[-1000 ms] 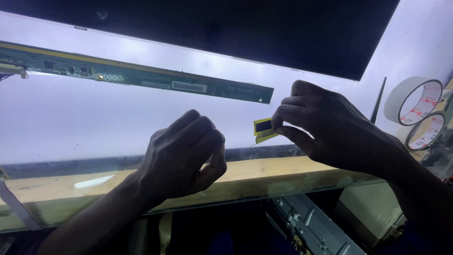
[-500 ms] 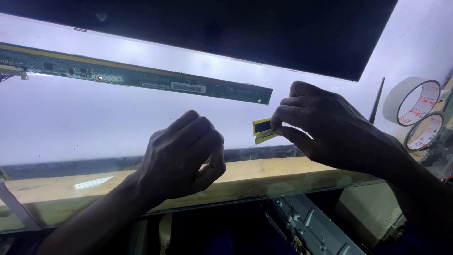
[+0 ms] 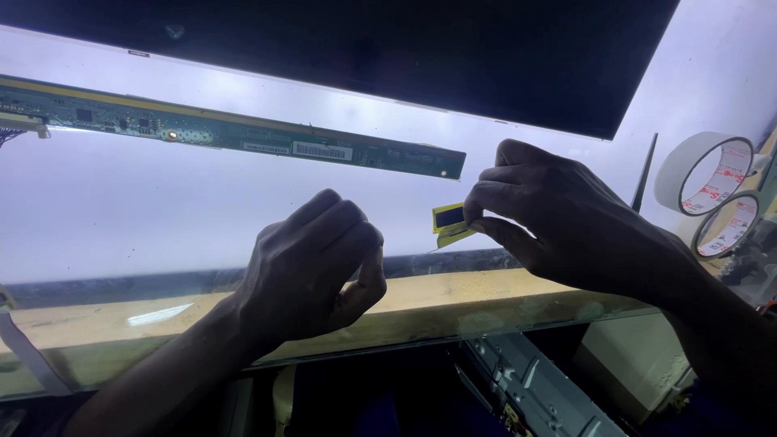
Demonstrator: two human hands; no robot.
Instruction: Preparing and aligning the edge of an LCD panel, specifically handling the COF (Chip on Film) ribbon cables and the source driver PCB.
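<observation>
Nearest me, below the wooden front edge of the tabletop (image 3: pixel 453 303), a grey metal chassis (image 3: pixel 526 388) sits in shadow. Just above that edge my left hand (image 3: pixel 312 271) hangs over the lit white panel (image 3: pixel 162 210), fingers curled into a loose fist with the thumb tucked against them; I cannot tell whether anything sits inside that grip. To the right, my right hand (image 3: pixel 558 222) pinches a small yellow tab with a dark window (image 3: pixel 449 222) between thumb and fingertips, closed on its right end so that the rest sticks out to the left, clear of the panel surface. I judge the tab to be very light, thin and bendy, easy to crease or tear, so a gentle hold by the edge, well off the dark window, seems right. Farther back, a long green circuit board strip (image 3: pixel 243 137) lies slanted across the glowing panel, its right end near the tab but apart from it. At the right side stand two rolls of tape (image 3: pixel 704 174), and beyond everything a large dark screen (image 3: pixel 405 57) fills the top.
</observation>
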